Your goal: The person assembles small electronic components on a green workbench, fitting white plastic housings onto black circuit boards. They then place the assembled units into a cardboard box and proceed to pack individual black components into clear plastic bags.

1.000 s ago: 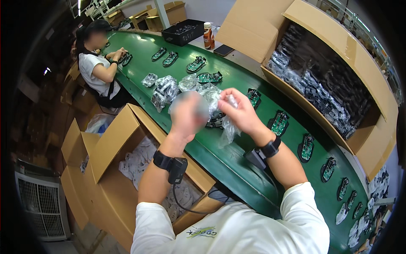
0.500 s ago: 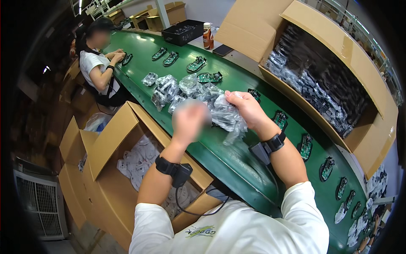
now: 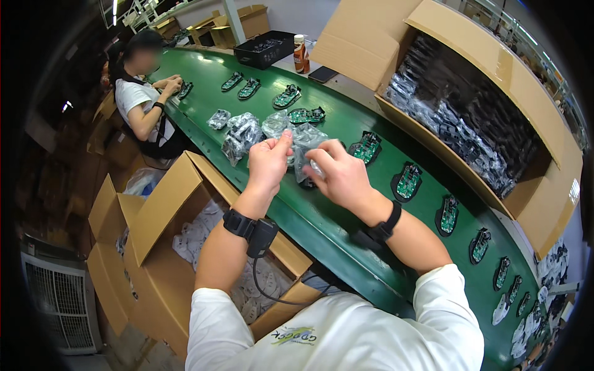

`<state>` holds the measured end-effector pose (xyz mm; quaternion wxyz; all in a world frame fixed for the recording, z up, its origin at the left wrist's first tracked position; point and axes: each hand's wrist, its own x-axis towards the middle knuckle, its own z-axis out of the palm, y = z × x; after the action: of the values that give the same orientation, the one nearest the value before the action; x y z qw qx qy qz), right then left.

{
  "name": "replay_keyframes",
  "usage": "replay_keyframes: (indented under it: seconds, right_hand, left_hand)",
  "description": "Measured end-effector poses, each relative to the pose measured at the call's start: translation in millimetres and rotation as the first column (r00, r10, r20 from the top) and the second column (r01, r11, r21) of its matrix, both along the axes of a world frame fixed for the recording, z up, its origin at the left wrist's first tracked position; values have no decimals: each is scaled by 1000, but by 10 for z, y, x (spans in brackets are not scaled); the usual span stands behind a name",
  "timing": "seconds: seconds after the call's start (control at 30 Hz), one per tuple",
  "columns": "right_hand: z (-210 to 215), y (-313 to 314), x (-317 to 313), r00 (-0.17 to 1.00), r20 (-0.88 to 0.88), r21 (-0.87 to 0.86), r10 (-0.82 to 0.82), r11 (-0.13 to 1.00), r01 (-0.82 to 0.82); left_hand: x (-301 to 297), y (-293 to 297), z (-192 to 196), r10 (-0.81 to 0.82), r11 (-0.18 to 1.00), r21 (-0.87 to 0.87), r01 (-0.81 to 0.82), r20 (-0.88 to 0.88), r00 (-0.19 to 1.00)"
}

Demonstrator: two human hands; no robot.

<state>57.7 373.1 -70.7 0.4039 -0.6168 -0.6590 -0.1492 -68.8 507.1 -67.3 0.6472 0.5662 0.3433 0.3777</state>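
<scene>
Over the green conveyor belt (image 3: 346, 241), my left hand (image 3: 269, 166) is closed, thumb on top, pinching the edge of a crumpled clear plastic bag (image 3: 302, 162). To its right, my right hand (image 3: 343, 176) has its fingers bent and apart, with the fingertips close against the same plastic. What the bag holds is mostly hidden behind my hands. Just beyond lie several plastic-wrapped parts (image 3: 244, 131). A dark-shelled part with a green circuit board (image 3: 307, 115) lies behind them, and another board assembly (image 3: 366, 148) sits beyond my right hand.
More board assemblies (image 3: 407, 182) line the belt's far side. A large carton (image 3: 461, 176) of wrapped dark parts stands at the right. Near my left arm, an open carton (image 3: 162, 216) holds white shells. A co-worker (image 3: 139, 99) handles a board at the far left, near a black bin (image 3: 266, 49).
The right hand has come left and lower, its fingers no longer pinching the lifted plastic. My left hand has risen slightly. The plastic that hung below my right hand has gone from there.
</scene>
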Motion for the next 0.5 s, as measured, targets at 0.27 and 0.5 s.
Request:
replay_keyframes:
  seconds: [0.27,0.5]
  right_hand:
    - [-59,39,-13,998,-57,-154,-2,988,-7]
    - [-642,138,-174,928,243,-440,281,885,-153]
  left_hand:
    - [-164,18,110,16,975,220,21,-164,986]
    - [-672,420,-330,183,36,767,641,-635,750]
